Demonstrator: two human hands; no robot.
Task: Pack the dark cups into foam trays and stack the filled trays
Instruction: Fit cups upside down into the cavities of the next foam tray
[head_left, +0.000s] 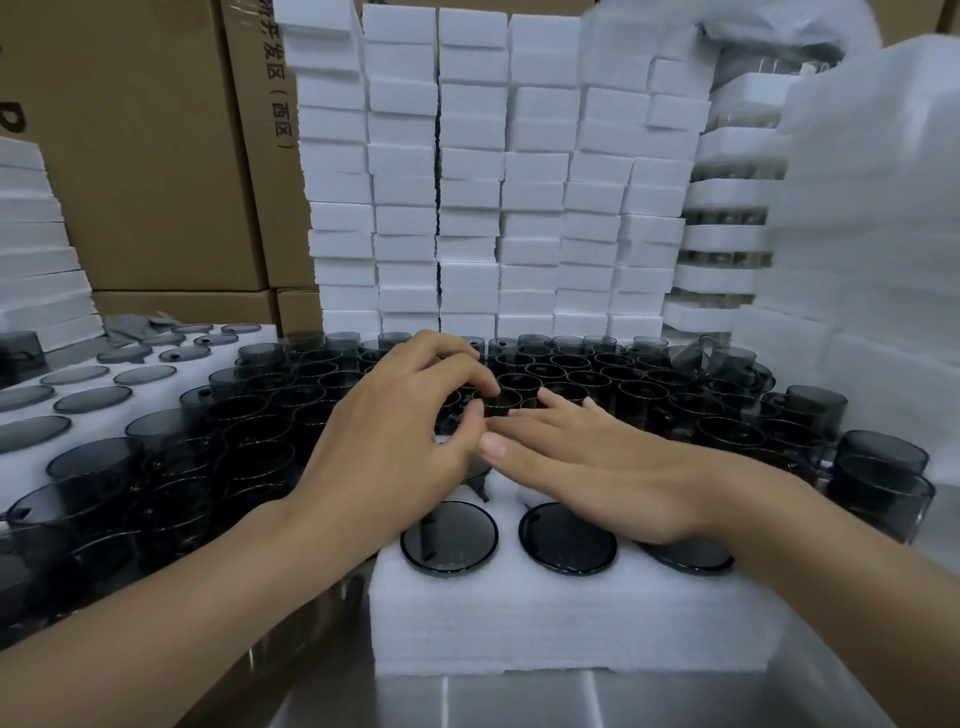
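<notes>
A: Largest first. Beyond both hands, a wall of stacked white foam blocks (498, 171); cardboard boxes (156, 145) behind and left of it.

B: Cups?

A: A field of dark cups (597, 384), smoky translucent grey with black rims, mouths up, packed rim to rim. It runs from left of the left hand to right of the right hand.

B: Trays?

A: Foam tray (566, 618) directly under the hands, white, with round pockets. Three filled pockets (449, 537) in the near row show dark discs flush with the foam; the rightmost is partly under the right wrist. A second tray (31, 415) far left of the left hand also shows dark discs in its pockets.

B: Hands?

A: Left hand (395, 447) curled, fingertips at a cup rim; whether it grips, cannot tell. Right hand (597, 467) flat, fingers spread, holding nothing, touching the left thumb.
</notes>
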